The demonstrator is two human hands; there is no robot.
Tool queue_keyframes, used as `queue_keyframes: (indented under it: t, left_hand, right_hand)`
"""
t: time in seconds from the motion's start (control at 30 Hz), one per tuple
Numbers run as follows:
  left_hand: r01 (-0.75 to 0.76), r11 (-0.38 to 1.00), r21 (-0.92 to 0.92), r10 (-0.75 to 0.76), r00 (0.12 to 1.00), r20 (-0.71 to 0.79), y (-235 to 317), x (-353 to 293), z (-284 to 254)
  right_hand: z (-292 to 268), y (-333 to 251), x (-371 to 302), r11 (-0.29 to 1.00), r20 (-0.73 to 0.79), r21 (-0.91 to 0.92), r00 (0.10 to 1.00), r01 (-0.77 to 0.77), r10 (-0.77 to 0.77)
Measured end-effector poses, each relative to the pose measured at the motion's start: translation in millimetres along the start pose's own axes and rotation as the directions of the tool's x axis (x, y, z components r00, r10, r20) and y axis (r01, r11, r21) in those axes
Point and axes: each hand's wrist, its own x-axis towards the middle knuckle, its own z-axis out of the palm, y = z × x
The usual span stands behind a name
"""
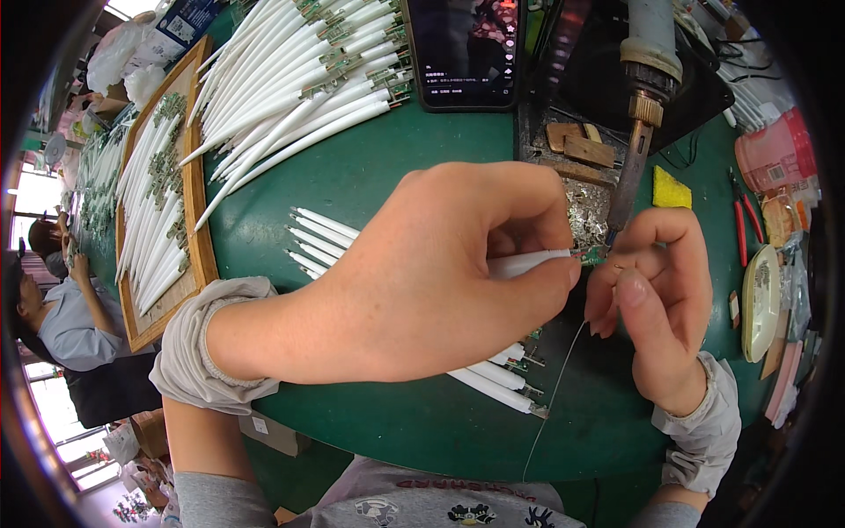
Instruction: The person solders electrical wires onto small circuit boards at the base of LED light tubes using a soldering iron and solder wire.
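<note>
My left hand is closed round a tapered white tube. From the tube's right end juts a small green circuit board, just under the tip of a soldering iron that points down from above; whether they touch is too fine to make out. My right hand, its thumb and finger pinched together beside the board, holds a thin solder wire that trails down past the table's front edge. More white tubes with boards at their ends lie beneath my left hand and partly hidden by it.
Many similar tubes are heaped at the back left, others in a wooden-framed tray. A phone stands at the back. Right of the iron are a yellow sponge, red-handled pliers and a dish. Another person sits far left.
</note>
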Motion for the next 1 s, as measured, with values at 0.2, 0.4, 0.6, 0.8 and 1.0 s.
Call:
queue_keyframes:
  t: [0.2,0.4,0.6,0.8,1.0]
  left_hand:
    - [-0.054,0.998,-0.033,0.053,0.998,-0.020,-2.1,0.3,-0.6]
    - [-0.082,0.996,-0.032,0.080,0.996,-0.042,-0.4,0.2,-0.4]
    - [-0.038,0.995,-0.090,0.035,0.999,-0.029,0.5,0.2,-2.4]
    - [0.112,0.990,-0.088,-0.114,0.993,-0.011,2.9,-0.8,-6.0]
    - [-0.055,0.996,0.066,0.057,0.998,-0.038,-2.5,-4.1,0.7]
  right_hand:
    - [1.6,-2.9,2.6,1.000,0.044,-0.024,0.999,0.008,-0.007]
    - [3.3,-1.5,3.3,0.995,0.031,-0.087,0.998,0.050,-0.048]
    - [2.9,-0.3,2.1,0.998,0.020,-0.019,0.998,0.054,-0.054]
    - [-1.0,3.2,2.8,0.998,-0.005,-0.046,0.999,0.034,-0.034]
    - [-1.6,4.2,4.1,0.999,-0.054,-0.046,0.998,-0.016,0.013]
